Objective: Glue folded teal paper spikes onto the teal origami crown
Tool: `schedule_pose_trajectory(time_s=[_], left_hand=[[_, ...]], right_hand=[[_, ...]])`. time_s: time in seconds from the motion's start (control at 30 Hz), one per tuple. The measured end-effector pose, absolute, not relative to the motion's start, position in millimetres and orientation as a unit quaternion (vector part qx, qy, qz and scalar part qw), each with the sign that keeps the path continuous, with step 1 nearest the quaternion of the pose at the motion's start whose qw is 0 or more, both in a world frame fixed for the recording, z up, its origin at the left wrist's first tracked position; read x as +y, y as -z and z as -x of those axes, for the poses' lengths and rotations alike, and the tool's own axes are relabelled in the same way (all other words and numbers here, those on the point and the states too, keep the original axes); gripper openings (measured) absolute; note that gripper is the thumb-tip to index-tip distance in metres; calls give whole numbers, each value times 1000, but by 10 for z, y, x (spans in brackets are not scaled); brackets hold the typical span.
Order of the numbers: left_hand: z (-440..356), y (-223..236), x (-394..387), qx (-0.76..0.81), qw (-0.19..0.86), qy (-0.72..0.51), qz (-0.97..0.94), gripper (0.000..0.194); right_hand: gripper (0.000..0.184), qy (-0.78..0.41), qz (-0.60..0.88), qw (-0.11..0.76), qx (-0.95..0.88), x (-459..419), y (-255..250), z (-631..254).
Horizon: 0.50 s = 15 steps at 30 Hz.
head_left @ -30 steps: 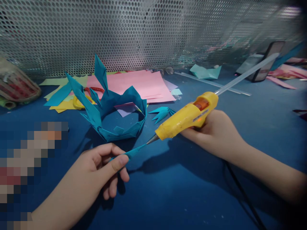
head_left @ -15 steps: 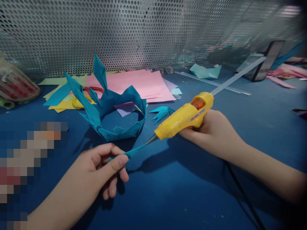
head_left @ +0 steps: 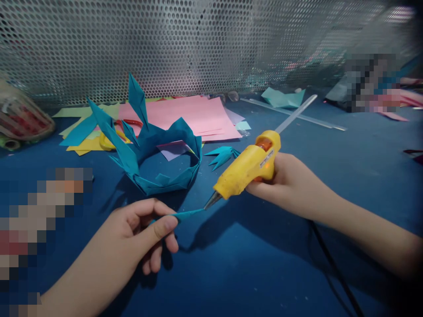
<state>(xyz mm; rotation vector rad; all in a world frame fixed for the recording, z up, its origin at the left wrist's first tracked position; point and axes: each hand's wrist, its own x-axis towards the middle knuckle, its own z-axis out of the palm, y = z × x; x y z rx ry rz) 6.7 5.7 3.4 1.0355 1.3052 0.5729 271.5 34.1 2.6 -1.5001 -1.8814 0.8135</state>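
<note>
"What do you see near the blue paper crown [head_left: 161, 186]?"
"The left hand [head_left: 142, 233] pinches a slim blue paper piece [head_left: 189, 214] just in front of the crown. The right hand [head_left: 291, 187] grips a yellow glue gun [head_left: 243, 174] to the crown's right, its nozzle [head_left: 213, 200] at the piece's tip."
"And around the crown?"
"Pink sheets [head_left: 185, 114] behind it, and a spiky blue paper shape [head_left: 222, 155] just right of it."

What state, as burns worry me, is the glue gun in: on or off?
Apparently on: an orange light glows on the glue gun in the right hand.
</note>
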Motion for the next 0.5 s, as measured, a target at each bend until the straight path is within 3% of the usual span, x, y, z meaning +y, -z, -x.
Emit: schedule_pose_trajectory(time_s=[0.5], left_hand=[[-46,-32,28,560,648,-237,-458,23]], right_hand=[[10,-314,564,291,-706,358,-26,-2721]])
